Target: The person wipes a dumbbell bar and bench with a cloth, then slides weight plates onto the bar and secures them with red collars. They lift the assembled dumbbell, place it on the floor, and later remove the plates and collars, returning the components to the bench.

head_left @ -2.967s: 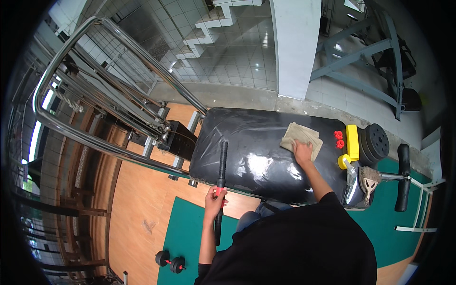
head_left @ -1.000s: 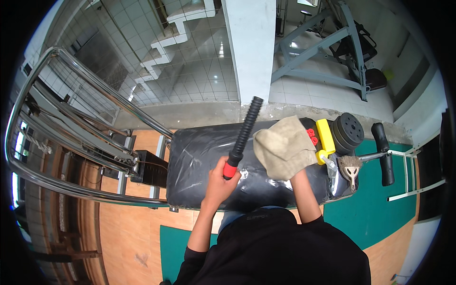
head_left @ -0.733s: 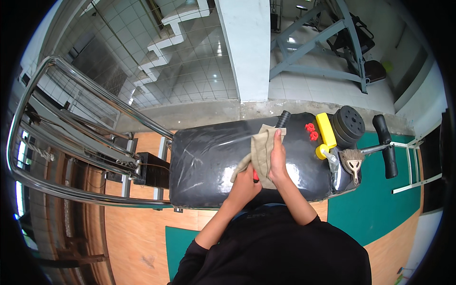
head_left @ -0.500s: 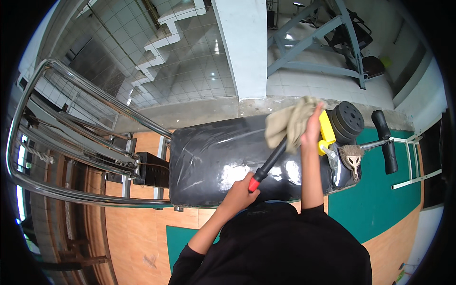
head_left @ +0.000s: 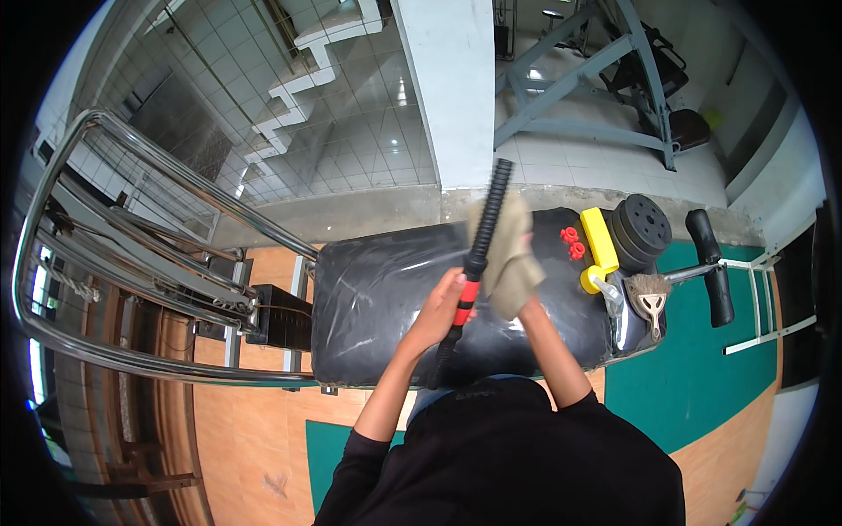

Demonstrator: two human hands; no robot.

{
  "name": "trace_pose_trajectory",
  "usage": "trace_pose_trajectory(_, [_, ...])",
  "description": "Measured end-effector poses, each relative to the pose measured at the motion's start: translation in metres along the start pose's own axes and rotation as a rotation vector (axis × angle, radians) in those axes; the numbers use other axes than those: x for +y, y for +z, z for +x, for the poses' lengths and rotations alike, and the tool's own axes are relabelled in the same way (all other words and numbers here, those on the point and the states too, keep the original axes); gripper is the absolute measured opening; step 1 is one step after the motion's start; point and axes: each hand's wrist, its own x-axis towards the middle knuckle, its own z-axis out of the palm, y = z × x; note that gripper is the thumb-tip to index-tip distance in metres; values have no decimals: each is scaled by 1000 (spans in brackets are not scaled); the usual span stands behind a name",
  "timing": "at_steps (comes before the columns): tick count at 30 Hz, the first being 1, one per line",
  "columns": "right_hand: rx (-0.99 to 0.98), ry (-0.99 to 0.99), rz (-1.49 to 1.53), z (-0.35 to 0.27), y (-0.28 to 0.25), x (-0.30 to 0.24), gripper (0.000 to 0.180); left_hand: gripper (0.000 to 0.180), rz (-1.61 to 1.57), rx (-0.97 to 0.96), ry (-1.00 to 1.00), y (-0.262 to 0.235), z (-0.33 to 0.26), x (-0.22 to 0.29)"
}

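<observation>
Even, bright daylight fills the frame, strongest at the upper centre where the glossy tiled floor [head_left: 351, 114] throws back white glare spots, and the black padded bench [head_left: 386, 298] at centre shows soft sheen and wrinkle highlights. Shadows are faint and diffuse. Fisheye distortion bends the chrome rails [head_left: 132, 263] at the left and curves every edge toward the black circular rim, while the cloth [head_left: 513, 254] near centre is slightly motion-blurred.
</observation>
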Motion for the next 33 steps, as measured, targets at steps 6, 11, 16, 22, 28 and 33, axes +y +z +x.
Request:
trace_pose_trajectory(6, [-43, -249, -641, -7, 22, 10, 45, 22, 383, 189, 152, -8, -3, -8])
trace_pose_trajectory(11, [-59, -259, -739, 0, 19, 5, 53, 19, 332, 236, 170, -11, -1, -11])
trace_pose_trajectory(16, [280, 156, -88, 18, 12, 6, 61, 18, 145, 301, 55, 1, -2, 8])
trace_pose_trajectory(22, [-294, 495, -73, -9, 0, 1, 57, 21, 11, 357, 11, -14, 5, 22])
trace_pose_trajectory(28, [-346, 388, -344, -29, 7, 15, 44, 35, 334, 258, -211, -49, 11, 59])
trace_pose_trajectory(33, [-527, 707, -19, -21, -11, 23, 46, 61, 13, 127, 267, -84, 47, 46])
